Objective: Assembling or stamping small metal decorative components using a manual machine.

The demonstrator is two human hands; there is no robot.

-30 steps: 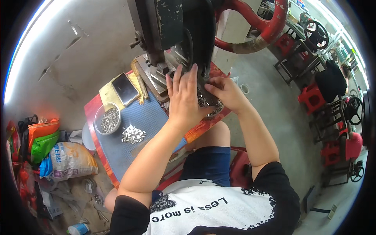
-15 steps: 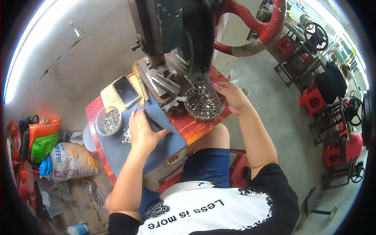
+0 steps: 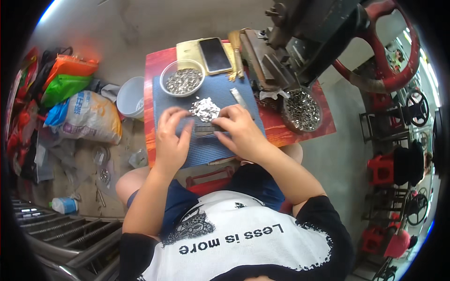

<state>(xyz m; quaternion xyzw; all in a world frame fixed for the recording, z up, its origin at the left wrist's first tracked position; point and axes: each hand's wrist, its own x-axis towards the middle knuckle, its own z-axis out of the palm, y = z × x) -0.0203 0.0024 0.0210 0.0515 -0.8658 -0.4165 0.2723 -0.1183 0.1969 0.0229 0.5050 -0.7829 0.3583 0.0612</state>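
My right hand (image 3: 243,131) pinches one end of a dark slotted metal strip (image 3: 204,129) just above the blue ribbed mat (image 3: 161,105). Opposite it, by the strip's other end, is my left hand (image 3: 172,140), thumb and fingers apart and fingertips blurred. Whether it touches the strip I cannot tell. Just beyond both hands lies a pile of small shiny metal pieces (image 3: 205,109). A clear round tub (image 3: 161,79) of similar pieces stands behind that pile. On the mat to the right rests a flat metal bar (image 3: 238,97).
A bowl of small metal parts (image 3: 302,110) stands on the red table (image 3: 326,126), below a dark press (image 3: 309,37) with a red handwheel (image 3: 344,72). A phone (image 3: 215,55) and a brush (image 3: 237,61) lie at the back. A white bucket (image 3: 131,98) and bags (image 3: 89,114) sit left.
My right hand has brought the slotted strip from the bowl leftward over the mat. My left hand has come in beside it. The bar has shifted on the mat, and the view has turned.
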